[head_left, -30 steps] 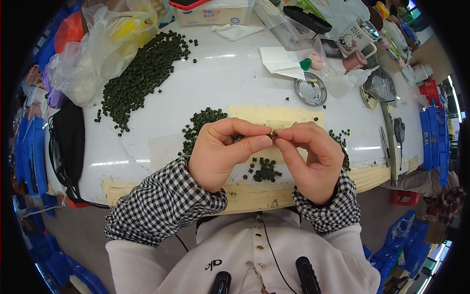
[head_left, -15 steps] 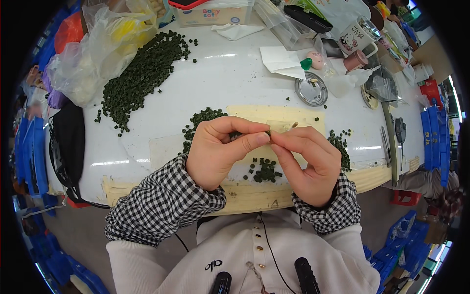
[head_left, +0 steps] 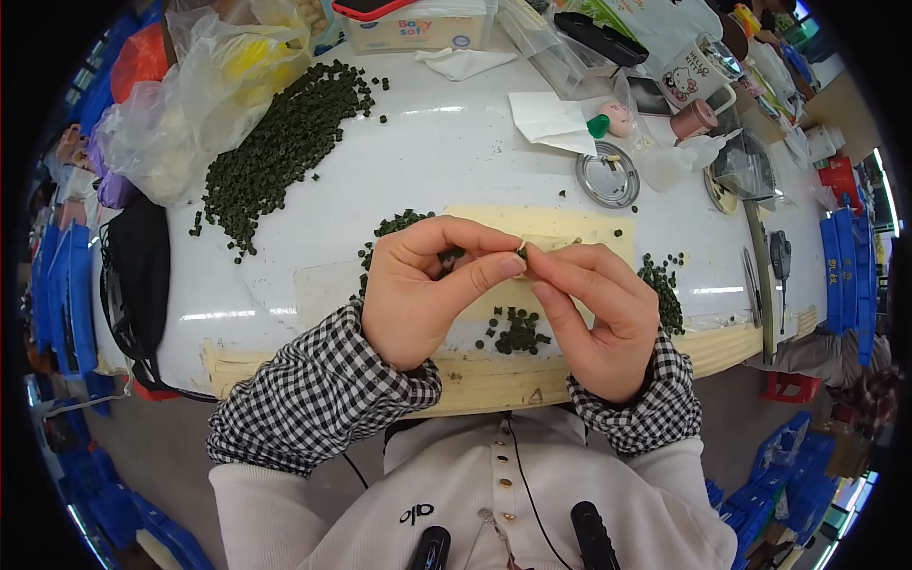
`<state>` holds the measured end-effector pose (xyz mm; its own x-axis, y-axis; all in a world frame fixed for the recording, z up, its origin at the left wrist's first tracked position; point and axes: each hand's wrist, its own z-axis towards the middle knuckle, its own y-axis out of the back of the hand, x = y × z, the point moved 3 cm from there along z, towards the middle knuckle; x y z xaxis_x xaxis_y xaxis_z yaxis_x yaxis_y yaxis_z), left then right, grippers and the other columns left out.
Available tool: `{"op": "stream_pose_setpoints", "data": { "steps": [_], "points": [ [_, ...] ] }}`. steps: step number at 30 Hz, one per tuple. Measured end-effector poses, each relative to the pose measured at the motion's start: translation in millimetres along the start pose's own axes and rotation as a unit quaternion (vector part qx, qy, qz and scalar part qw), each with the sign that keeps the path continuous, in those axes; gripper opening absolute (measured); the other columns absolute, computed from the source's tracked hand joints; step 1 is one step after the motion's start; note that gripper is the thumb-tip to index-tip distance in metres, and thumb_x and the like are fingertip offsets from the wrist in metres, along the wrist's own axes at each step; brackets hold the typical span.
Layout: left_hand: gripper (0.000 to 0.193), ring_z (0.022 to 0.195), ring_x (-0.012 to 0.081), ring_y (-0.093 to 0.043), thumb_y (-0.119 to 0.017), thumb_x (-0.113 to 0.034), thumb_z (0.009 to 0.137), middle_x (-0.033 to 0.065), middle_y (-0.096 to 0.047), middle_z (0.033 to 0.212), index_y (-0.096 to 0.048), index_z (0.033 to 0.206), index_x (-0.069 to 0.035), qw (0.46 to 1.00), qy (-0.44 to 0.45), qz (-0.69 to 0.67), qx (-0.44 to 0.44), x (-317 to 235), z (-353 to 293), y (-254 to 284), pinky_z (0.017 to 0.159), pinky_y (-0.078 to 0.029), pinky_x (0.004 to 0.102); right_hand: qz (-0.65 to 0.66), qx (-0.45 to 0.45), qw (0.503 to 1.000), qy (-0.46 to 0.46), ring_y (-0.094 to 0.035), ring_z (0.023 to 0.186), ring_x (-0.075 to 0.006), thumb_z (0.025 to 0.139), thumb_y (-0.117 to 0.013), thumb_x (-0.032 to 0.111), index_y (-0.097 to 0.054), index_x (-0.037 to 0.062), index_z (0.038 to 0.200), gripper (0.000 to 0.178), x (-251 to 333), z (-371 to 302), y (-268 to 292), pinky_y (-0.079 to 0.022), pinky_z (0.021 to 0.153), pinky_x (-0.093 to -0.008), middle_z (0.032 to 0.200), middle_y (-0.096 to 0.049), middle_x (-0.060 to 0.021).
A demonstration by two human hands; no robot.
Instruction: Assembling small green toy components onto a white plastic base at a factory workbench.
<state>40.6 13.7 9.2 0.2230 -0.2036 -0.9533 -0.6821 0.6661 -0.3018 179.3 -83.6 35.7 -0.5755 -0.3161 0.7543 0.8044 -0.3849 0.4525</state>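
Observation:
My left hand (head_left: pixel 413 290) is closed in a pinch on a small dark green piece (head_left: pixel 522 253), thumb against index finger. More dark green pieces (head_left: pixel 450 256) show behind its curled fingers. My right hand (head_left: pixel 603 309) meets it tip to tip, its thumb and index finger pinched at the same piece; whatever they grip is too small to make out. Just below the fingers lies a little cluster of dark green pieces (head_left: pixel 518 332). Another small heap (head_left: pixel 404 222) is partly hidden behind my left hand, and a third (head_left: pixel 662 290) lies right of my right hand.
A large pile of green pieces (head_left: pixel 275 152) spreads at the far left beside plastic bags (head_left: pixel 180 133). A round metal dish (head_left: pixel 608 176), white paper (head_left: pixel 546 122), a mug (head_left: pixel 698 71) and tweezers (head_left: pixel 751 285) are to the right. A black cloth item (head_left: pixel 138 275) hangs over the left edge.
Both hands stay together with little movement. The right fingers have shifted slightly, and a little more of the green piece shows between the fingertips.

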Motion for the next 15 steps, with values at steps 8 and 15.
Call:
{"op": "stream_pose_setpoints", "data": {
  "steps": [8,15],
  "points": [
    [0.02,0.07,0.0014,-0.049,-0.068,0.0,0.084,0.0031,-0.067,0.092,-0.068,0.104,0.001,0.997,-0.043,0.067,-0.018,0.0,-2.3,-0.7,0.064,-0.041,0.0159,-0.026,-0.006,0.999,0.029,-0.061,0.073,-0.018,0.081,-0.062,-0.009,-0.063,-0.0013,0.115,0.035,-1.1,-0.4,-1.3,-0.05,0.062,-0.0245,0.094,-0.061,-0.012],
    [0.02,0.076,0.0058,-0.054,-0.065,0.007,0.083,0.0049,-0.065,0.091,-0.066,0.102,0.001,0.994,-0.048,0.101,-0.009,-2.0,-1.0,1.1,0.067,-0.044,0.0187,-0.024,0.005,0.999,0.026,-0.06,0.074,-0.0177,0.081,-0.061,-0.009,-0.062,-0.0014,0.116,0.035,0.7,-0.3,-0.7,-0.05,0.062,-0.0242,0.094,-0.06,-0.0121]
  ]
}}
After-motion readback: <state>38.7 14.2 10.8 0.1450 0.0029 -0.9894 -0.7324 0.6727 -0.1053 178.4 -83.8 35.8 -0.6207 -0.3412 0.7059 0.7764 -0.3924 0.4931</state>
